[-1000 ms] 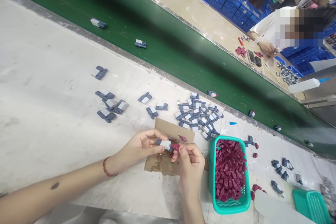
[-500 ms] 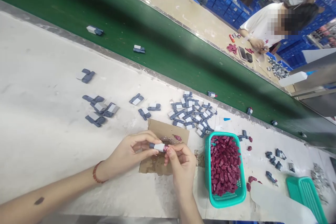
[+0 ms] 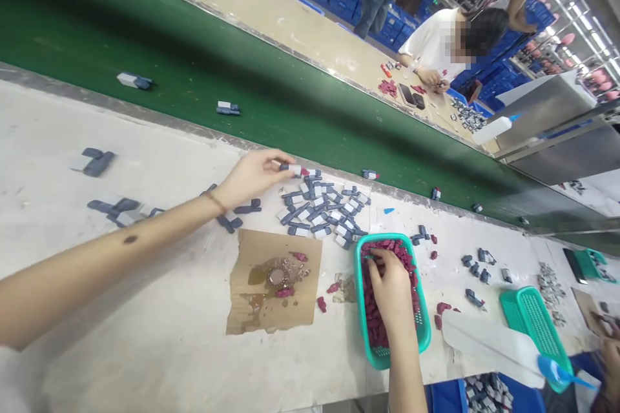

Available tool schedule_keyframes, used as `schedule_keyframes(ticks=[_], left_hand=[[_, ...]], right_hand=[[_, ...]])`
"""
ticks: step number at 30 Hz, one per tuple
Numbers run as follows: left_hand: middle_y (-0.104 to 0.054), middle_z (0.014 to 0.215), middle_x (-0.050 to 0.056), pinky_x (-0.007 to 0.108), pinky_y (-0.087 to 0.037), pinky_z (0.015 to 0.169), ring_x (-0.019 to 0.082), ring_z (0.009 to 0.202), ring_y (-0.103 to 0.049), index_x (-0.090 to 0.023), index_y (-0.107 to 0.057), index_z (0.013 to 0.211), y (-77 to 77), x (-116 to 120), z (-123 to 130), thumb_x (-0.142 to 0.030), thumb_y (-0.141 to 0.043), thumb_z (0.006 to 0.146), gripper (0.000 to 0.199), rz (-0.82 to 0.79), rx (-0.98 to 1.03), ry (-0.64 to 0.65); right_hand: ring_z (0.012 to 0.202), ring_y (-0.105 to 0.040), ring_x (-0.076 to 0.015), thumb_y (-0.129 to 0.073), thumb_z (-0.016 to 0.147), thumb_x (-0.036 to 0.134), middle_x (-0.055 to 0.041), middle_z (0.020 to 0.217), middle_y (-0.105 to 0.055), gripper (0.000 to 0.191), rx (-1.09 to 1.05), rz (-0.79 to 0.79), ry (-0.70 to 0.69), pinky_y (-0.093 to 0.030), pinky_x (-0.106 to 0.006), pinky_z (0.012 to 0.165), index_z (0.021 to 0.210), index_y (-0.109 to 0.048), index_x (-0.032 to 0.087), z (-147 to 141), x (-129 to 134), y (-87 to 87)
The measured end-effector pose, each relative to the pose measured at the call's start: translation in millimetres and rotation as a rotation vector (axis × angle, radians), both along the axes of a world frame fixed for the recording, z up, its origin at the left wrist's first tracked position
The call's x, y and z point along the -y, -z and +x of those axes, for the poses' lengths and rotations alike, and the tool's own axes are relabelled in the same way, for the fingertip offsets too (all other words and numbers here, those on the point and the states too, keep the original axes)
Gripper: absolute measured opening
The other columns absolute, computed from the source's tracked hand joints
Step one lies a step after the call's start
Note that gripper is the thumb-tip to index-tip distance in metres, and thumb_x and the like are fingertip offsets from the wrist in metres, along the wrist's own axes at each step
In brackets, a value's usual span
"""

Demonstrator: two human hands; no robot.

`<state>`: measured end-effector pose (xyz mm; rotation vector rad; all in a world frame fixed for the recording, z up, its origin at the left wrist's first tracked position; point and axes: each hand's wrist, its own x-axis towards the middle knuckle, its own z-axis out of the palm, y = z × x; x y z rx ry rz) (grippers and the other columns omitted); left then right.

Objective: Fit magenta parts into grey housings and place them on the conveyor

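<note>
My left hand (image 3: 254, 181) is stretched out over the near edge of the green belt. Its fingers pinch a small blue-grey and white plastic part (image 3: 294, 170) with a dark red piece at its right end. My right hand (image 3: 390, 287) is down in a teal basket (image 3: 423, 335) filled with dark red plastic pieces (image 3: 375, 322). Its thumb and fingertips are bent together among them; what they hold is hidden. Between my arms lies a brown cardboard sheet (image 3: 276, 242), wet-stained, with a few red pieces on it. A pile of blue-grey and white parts (image 3: 322, 206) lies below my left hand.
The green belt (image 3: 184, 77) crosses behind the table, carrying several parts. A white bottle (image 3: 494, 342) with a blue nozzle lies right of the basket, near a second teal basket (image 3: 533, 322). Across the belt a co-worker (image 3: 433, 39) handles small parts.
My hands have separated. The left carried the part, red piece attached, up towards the belt; the right moved into the teal basket. The view has shifted right.
</note>
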<state>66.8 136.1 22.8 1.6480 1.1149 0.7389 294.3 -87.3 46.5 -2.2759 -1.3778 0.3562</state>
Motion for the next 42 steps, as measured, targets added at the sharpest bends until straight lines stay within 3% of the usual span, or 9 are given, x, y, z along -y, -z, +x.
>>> schedule_keyframes(ticks=[3,7,13,17,22,27,32,37,42], left_hand=[[-0.073,0.1,0.012,0.036,-0.053,0.083,0.025,0.084,-0.069,-0.012,-0.067,0.099,12.6,-46,29,-0.033,-0.065,0.074,0.033,0.115,-0.092,-0.028],[-0.071,0.108,0.012,0.038,-0.048,0.093,0.027,0.101,-0.064,-0.013,-0.066,0.104,26.6,-78,42,-0.027,-0.058,0.077,0.032,0.271,-0.195,-0.024],[-0.055,0.13,0.016,0.057,-0.023,0.109,0.04,0.13,-0.036,-0.014,-0.063,0.113,32.8,-97,-11,-0.022,-0.052,0.075,0.041,0.427,-0.41,-0.08],[-0.055,0.126,0.018,0.057,-0.028,0.105,0.043,0.121,-0.043,-0.013,-0.065,0.109,30.3,-105,-38,-0.024,-0.053,0.074,0.039,0.39,-0.486,-0.058],[-0.059,0.112,0.02,0.052,-0.033,0.103,0.04,0.115,-0.05,-0.01,-0.064,0.104,24.2,-105,-31,-0.018,-0.052,0.075,0.032,0.306,-0.435,-0.088],[-0.068,0.099,0.015,0.043,-0.052,0.086,0.026,0.09,-0.067,-0.009,-0.054,0.116,8.9,-68,-22,-0.015,-0.039,0.086,0.034,0.08,-0.18,-0.133],[-0.072,0.092,0.009,0.033,-0.056,0.084,0.023,0.086,-0.071,-0.014,-0.063,0.092,-14.5,9,-36,-0.022,-0.065,0.078,0.016,-0.547,0.373,-0.075],[-0.072,0.086,0.004,0.034,-0.056,0.08,0.024,0.086,-0.07,-0.021,-0.064,0.089,-22.1,73,-53,-0.033,-0.085,0.059,0.039,-0.757,0.438,0.011],[-0.071,0.088,0.003,0.032,-0.053,0.078,0.025,0.09,-0.068,-0.02,-0.064,0.088,-16.3,104,-63,-0.039,-0.085,0.059,0.04,-0.865,0.415,0.078]], right_hand=[[0.088,-0.063,-0.0278,-0.047,0.081,0.018,-0.0141,0.093,-0.068,0.021,0.044,-0.051,-0.022,-0.049,-0.041,0.08,0.091,-0.064,0.014,3,-5,9.2],[0.079,-0.063,-0.0253,-0.046,0.079,0.015,-0.0111,0.086,-0.068,0.016,0.051,-0.044,-0.041,-0.05,-0.037,0.074,0.087,-0.06,0.017,1,-7,17.4],[0.07,-0.062,-0.0227,-0.046,0.079,0.017,-0.0068,0.077,-0.065,0.01,-0.063,0.027,-0.056,-0.049,-0.033,0.066,0.084,-0.055,0.02,6,-7,24.0],[0.069,-0.061,-0.0234,-0.05,0.077,0.022,-0.0067,0.075,-0.064,0.01,-0.173,0.065,-0.002,-0.05,-0.035,0.067,0.083,-0.058,0.02,9,-7,24.2],[0.079,-0.066,-0.0248,-0.057,0.076,0.033,-0.0092,0.083,-0.069,0.03,-0.41,0.096,0.073,-0.053,-0.038,0.074,0.099,-0.067,0.016,9,2,10.5],[0.082,-0.066,-0.0232,-0.069,0.072,0.039,-0.0081,0.094,-0.072,0.028,-0.678,0.14,0.143,-0.053,-0.036,0.077,0.092,-0.074,0.02,-4,13,-8.6],[0.067,-0.063,-0.0174,-0.075,0.07,0.034,-0.0015,0.072,-0.069,0.023,-0.848,0.191,0.173,-0.053,-0.03,0.066,0.088,-0.072,0.02,-28,11,-12.9],[0.068,-0.064,-0.0149,-0.077,0.071,0.032,-0.0015,0.077,-0.07,0.021,-1.144,0.194,0.032,-0.054,-0.026,0.065,0.088,-0.067,0.022,-61,-2,-9.8],[0.072,-0.067,-0.0155,-0.081,0.067,0.031,-0.0019,0.079,-0.071,0.035,-1.238,0.115,-0.008,-0.056,-0.026,0.068,0.1,-0.071,0.023,-82,-15,-2.0]])
